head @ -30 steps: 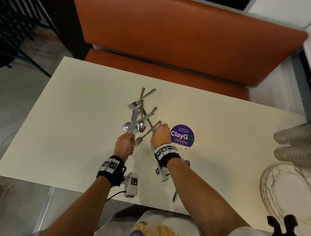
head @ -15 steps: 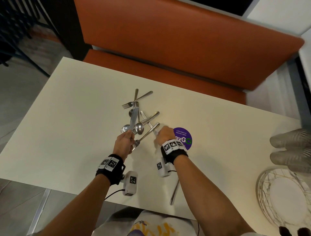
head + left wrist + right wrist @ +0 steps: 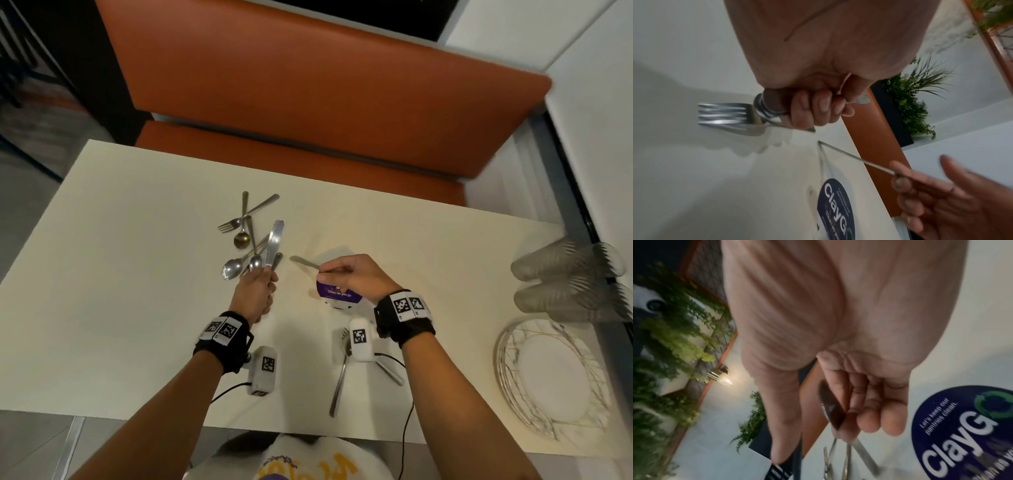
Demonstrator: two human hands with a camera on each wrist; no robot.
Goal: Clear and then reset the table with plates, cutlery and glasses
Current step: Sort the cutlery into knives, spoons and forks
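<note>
- Our left hand (image 3: 255, 291) grips a bundle of silver cutlery (image 3: 270, 246), fist closed around it.
- Our right hand (image 3: 356, 275) pinches a slim steel knife (image 3: 305, 263) above the cream table (image 3: 120, 274).
- A loose fork and spoon (image 3: 245, 219) lie beyond; ribbed clear glasses (image 3: 568, 274) sit far right.

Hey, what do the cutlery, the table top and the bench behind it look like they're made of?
Cutlery: polished metal, probably stainless steel; it gives bright mirror glints. Table top: smooth matte cream surface, perhaps laminate; there is no grain and little reflection. Bench: orange upholstery, likely leather or vinyl; it has a soft sheen and padded edges.
</note>
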